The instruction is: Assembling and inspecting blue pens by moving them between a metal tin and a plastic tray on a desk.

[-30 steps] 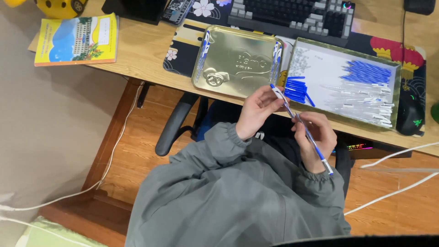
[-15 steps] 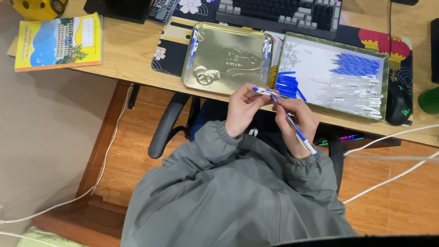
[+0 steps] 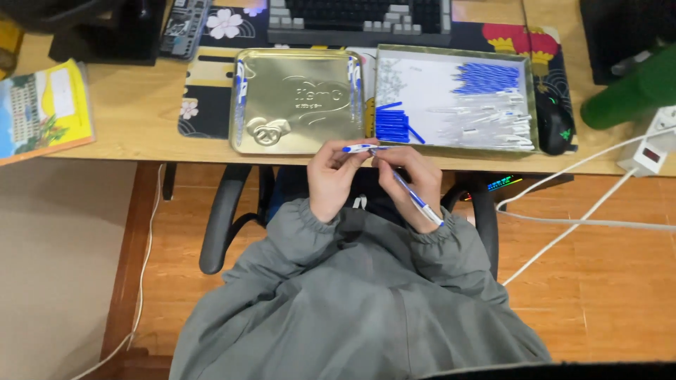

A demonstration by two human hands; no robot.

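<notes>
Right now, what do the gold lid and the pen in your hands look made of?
The gold lid looks like thin metal: shiny, embossed, with a rolled rim. The pen looks like plastic, clear with blue parts, though it is too small to be sure.

The scene is evenly and moderately lit from above, with warm indoor light on the wooden surface (image 3: 127, 134) and floor (image 3: 598, 295). The gold tin lid (image 3: 296, 98) throws a soft sheen without harsh glare, while deep shadow fills the space under the surface. Detail is slightly soft overall, and the hands (image 3: 373, 176) look mildly blurred.
</notes>
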